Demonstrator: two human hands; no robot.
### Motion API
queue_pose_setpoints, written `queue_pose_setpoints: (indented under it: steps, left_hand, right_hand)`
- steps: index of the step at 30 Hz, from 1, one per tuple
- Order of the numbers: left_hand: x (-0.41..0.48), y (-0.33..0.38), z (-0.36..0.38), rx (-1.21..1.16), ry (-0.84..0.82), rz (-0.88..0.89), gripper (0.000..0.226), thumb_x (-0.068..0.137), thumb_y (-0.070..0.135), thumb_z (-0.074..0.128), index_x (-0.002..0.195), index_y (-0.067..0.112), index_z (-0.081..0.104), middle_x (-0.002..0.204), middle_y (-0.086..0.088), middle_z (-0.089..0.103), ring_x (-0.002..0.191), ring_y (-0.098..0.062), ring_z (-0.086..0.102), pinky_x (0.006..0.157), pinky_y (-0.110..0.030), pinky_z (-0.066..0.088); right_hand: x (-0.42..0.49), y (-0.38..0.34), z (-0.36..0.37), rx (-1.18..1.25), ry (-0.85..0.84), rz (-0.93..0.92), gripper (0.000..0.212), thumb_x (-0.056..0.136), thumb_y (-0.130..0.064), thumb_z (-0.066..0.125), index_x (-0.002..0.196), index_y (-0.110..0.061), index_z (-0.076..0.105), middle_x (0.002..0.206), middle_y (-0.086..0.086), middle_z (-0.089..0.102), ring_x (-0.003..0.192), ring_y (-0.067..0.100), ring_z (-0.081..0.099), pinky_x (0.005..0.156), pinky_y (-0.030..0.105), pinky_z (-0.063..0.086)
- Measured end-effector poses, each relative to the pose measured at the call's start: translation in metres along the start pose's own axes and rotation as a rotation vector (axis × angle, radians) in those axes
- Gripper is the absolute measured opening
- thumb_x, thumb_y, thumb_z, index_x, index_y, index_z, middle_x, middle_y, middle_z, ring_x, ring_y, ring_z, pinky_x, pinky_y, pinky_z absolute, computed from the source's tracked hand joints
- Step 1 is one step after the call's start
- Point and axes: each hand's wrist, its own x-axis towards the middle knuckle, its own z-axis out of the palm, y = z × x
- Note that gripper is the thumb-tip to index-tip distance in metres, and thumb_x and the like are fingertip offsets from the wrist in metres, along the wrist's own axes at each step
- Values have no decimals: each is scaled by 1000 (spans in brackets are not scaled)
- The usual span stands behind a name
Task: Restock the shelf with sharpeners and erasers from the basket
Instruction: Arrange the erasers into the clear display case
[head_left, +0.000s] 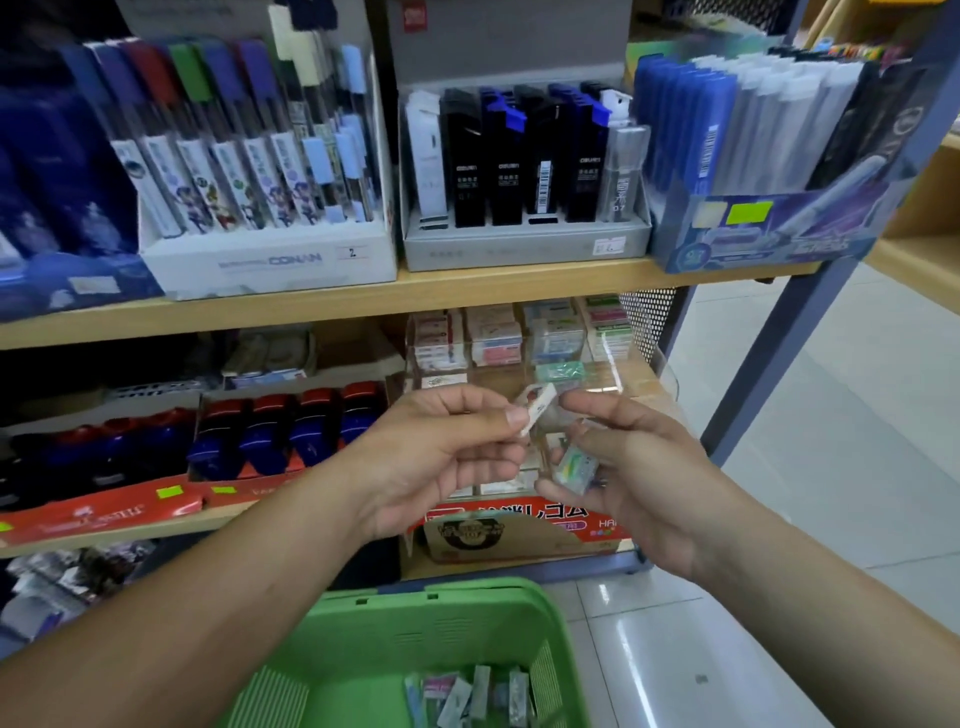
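Sharpener display box (291, 441): stands on the same shelf to the left of the clear eraser organiser (597, 374). It holds a row of red and blue units facing outward, so it is probably the slot for the sharpeners.

Green basket (431, 597): sits low, below and in front of the organiser, within reach of both arms. Its loose wrapped erasers (467, 696) lie in the near corner.

Left hand (441, 457): is raised just in front of the organiser. Thumb and forefinger pinch the lower end of the white eraser (535, 408) and the other fingers are curled under. The end grip leaves the long faces free, apparently for passing or sorting.

Organiser: has open-topped compartments. The rear ones are stacked with boxed erasers, while the front ones are low on stock and offer room.

Green-tinted wrapped eraser (574, 465): is held in front of the organiser's lower right. It appears to be parked in the palm as reserve stock.

Right hand (639, 467): the lower fingers curl round the wrapped eraser. The forefinger and thumb reach out, nearly straight, close to the white eraser's upper end, but contact cannot be told.

Upper shelf board (363, 299): overhangs the organiser, so entry is from the front rather than from above.

Shelf post (753, 364): bounds the organiser's right side. Open floor lies beyond it.
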Motion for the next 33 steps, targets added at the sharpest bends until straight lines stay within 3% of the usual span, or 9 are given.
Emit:
queue_pose_setpoints:
  steps: [7,11,13,15,20,22,26,29,33]
  left_hand:
    - [2,-13,-3,171,-43,7,34,88,-1,75,118,1,60,95,-18,76,82,-23,72,76,-31,62]
    - [4,-25,1,512,18,151,28,85,13,84,105,17,64,91,-2,77,82,-13,74,73,-28,58]
    - [5,-24,-4,602,58,241,27,80,16,89,94,24,68,81,7,68,70,-5,64,65,-23,51]
    - [6,-22,-14,600,82,261,25,80,14,88,97,24,72,84,-3,68,69,-10,60,64,-31,52]
    - [5,-4,-42,519,262,194,39,85,0,78,109,28,65,101,2,76,85,-23,76,74,-45,65]
    - [9,5,-57,563,331,212,39,87,1,76,109,30,63,103,4,76,86,-16,77,72,-41,65]
    - [30,15,-82,627,472,302,21,88,8,75,99,25,70,101,0,74,89,-16,75,80,-38,64]
    - [52,22,-86,761,490,331,17,89,12,76,92,28,71,99,7,70,90,-8,68,80,-21,57]
    - [74,24,-88,1039,464,240,19,90,23,75,88,40,69,97,21,68,98,-4,64,85,-23,53]
  right_hand:
    - [-4,2,9,-171,-156,48,12,95,-19,71,104,-12,75,97,12,77,82,24,74,63,33,59]
    - [-3,7,19,-253,-126,-2,11,91,-17,76,100,-13,74,77,6,70,64,15,67,54,30,52]
    - [-2,8,23,-268,-115,-12,27,78,-19,84,102,-13,75,80,4,72,64,13,67,54,31,52]
    - [-1,9,29,-277,-117,-22,32,70,-24,85,101,-16,79,86,1,74,66,12,68,55,32,52]
    - [8,10,42,-203,-75,65,19,100,-6,64,111,-15,76,88,5,72,71,21,62,51,32,54]
    - [11,11,46,-196,-88,79,26,98,2,58,112,-13,75,77,3,73,71,23,62,54,35,53]
    - [15,15,49,-198,-80,60,27,97,5,58,109,-11,76,87,7,70,73,23,61,62,38,51]
    - [17,18,48,-177,-78,48,28,96,5,59,109,-11,77,94,11,68,74,24,61,62,40,51]
    - [18,17,44,-155,-80,35,28,94,6,59,108,-10,78,97,13,66,73,24,62,60,40,51]
